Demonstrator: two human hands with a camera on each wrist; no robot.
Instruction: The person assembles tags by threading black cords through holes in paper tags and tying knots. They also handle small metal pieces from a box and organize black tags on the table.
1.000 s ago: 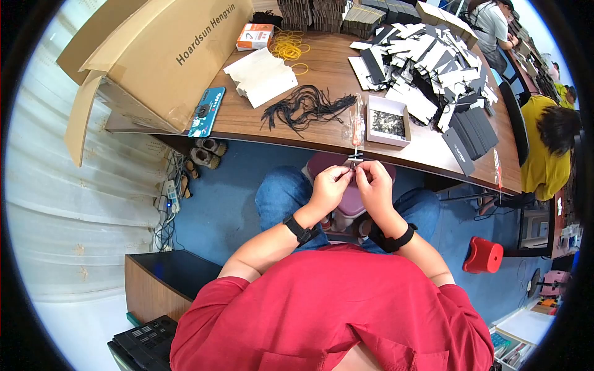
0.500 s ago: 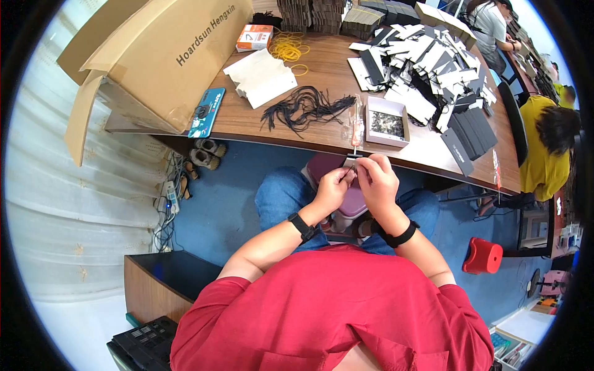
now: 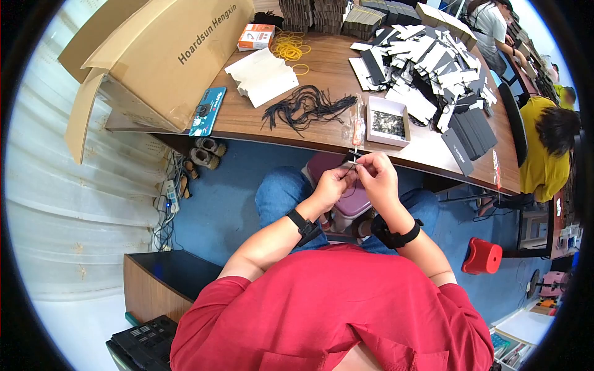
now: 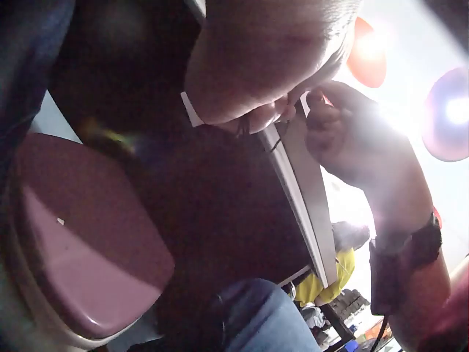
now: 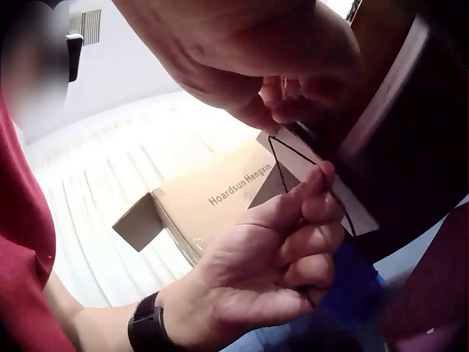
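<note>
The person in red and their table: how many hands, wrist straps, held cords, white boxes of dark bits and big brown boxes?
Bare hands: 2
Black wrist straps: 2
Thin black cord, held: 1
Small open white box of dark bits: 1
Big brown cardboard box: 1
Total: 7

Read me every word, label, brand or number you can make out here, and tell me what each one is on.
"Hoardsun Hengxin": on the cardboard box.
Too small to read: print on the orange-and-white box, the blue packet and the foremost black card.
Held white card: no readable text on the side showing.
</note>
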